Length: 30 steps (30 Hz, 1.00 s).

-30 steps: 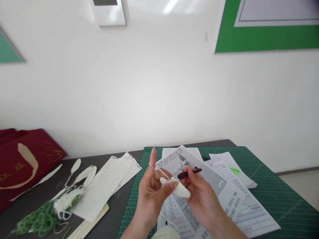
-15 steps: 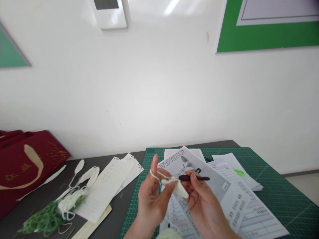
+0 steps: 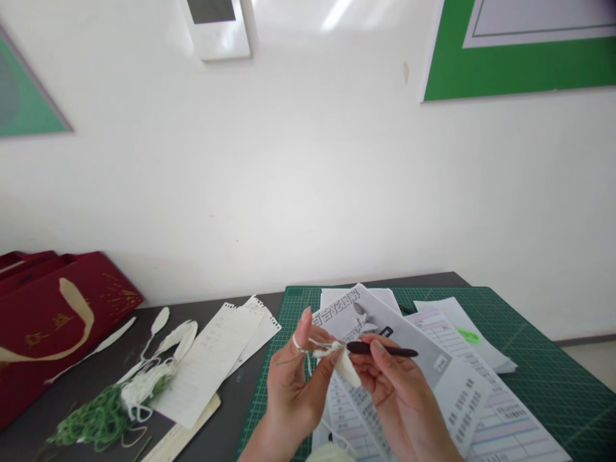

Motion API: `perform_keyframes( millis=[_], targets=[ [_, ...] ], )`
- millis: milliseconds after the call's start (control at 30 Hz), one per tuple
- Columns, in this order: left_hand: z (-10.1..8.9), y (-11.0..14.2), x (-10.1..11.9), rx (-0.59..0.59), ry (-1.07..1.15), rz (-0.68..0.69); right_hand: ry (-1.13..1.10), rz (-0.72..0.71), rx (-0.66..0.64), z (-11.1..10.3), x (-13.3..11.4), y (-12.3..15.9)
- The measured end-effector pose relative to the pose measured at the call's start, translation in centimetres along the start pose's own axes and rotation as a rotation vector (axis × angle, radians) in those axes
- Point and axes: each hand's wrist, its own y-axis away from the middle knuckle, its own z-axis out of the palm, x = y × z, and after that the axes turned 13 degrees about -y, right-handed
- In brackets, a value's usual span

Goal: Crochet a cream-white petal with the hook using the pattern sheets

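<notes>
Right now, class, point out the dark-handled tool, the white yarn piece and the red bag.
Dark-handled tool (image 3: 359,348): head view, on the handle, left of the thumb.
White yarn piece (image 3: 347,368): head view, on its hanging flap.
Red bag (image 3: 42,300): head view, on its front panel.

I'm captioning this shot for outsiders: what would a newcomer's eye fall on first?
Probably the lower middle, where the left hand pinches a small white yarn piece and the right hand holds a slim dark tool. Next, perhaps, the deep red bag at the far left, with a tangle of green yarn lying to its right, nearer the camera.
</notes>
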Motion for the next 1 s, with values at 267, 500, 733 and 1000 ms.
perform_keyframes(
  millis=[267, 500, 733, 1000],
  targets=[
    [0.9, 0.2, 1.0, 0.107, 0.348, -0.478, 0.86, -0.815, -0.486, -0.5, -1.6, 0.3],
    [1.4, -0.7, 2.3, 0.156, 0.663, -0.791, 1.437, -1.368, -0.863, -0.8, -2.8, 0.3],
    [-0.3, -1.2, 1.7, -0.061, 0.75, -0.755, 0.947, -1.018, -0.744, -0.2, -2.3, 0.2],
    [-0.6, -1.1, 2.4, -0.045, 0.814, -0.695, 0.683, -0.781, -0.611, -0.4, -1.4, 0.7]
  ],
)
